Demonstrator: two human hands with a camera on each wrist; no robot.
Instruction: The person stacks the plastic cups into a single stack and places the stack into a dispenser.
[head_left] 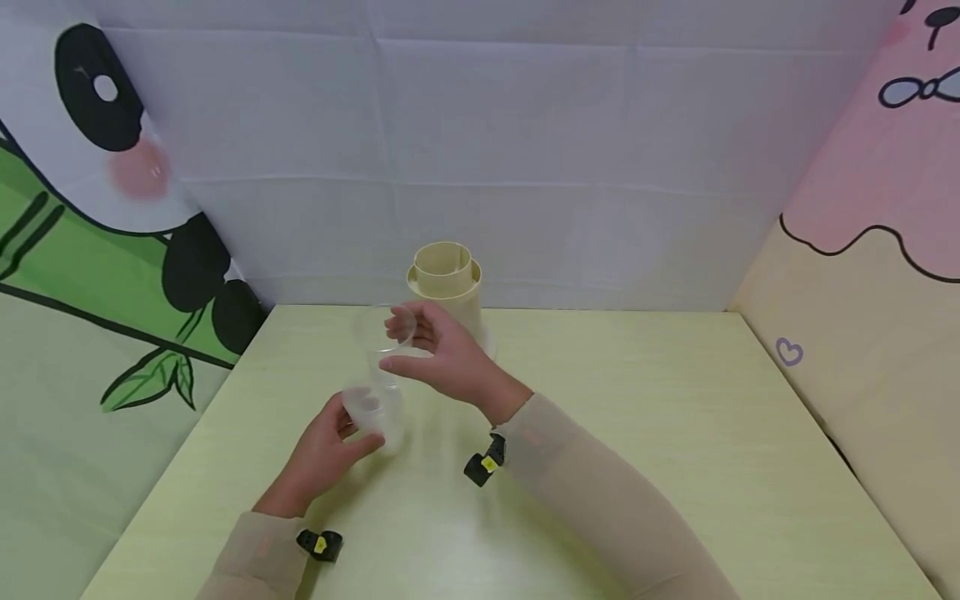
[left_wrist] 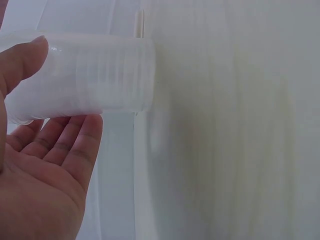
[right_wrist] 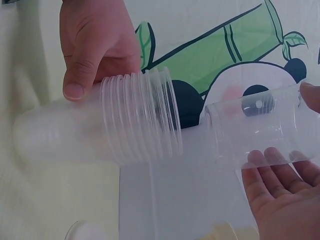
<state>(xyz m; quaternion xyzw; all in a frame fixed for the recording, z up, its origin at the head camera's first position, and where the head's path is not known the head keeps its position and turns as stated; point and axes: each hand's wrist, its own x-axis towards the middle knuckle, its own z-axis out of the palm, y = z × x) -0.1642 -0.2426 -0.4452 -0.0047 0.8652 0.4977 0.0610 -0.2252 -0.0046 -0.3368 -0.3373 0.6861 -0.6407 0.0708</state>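
Observation:
My left hand (head_left: 322, 450) grips a stack of nested clear plastic cups (head_left: 372, 417), thumb on one side and fingers on the other. The right wrist view shows the rims of this stack (right_wrist: 140, 117) facing a single clear plastic cup (right_wrist: 255, 127), with a small gap between. That single cup is held by my right hand (head_left: 453, 354), just above the stack in the head view. Thumb and fingers lie on opposite sides of it. In the left wrist view the stack (left_wrist: 95, 75) lies across the left hand's fingertips.
Behind my right hand a cream cylinder (head_left: 461, 310) with a narrower tube inside it stands near the back of the pale wooden table (head_left: 637, 433). A white cloth wall rises behind, and printed cartoon panels flank both sides.

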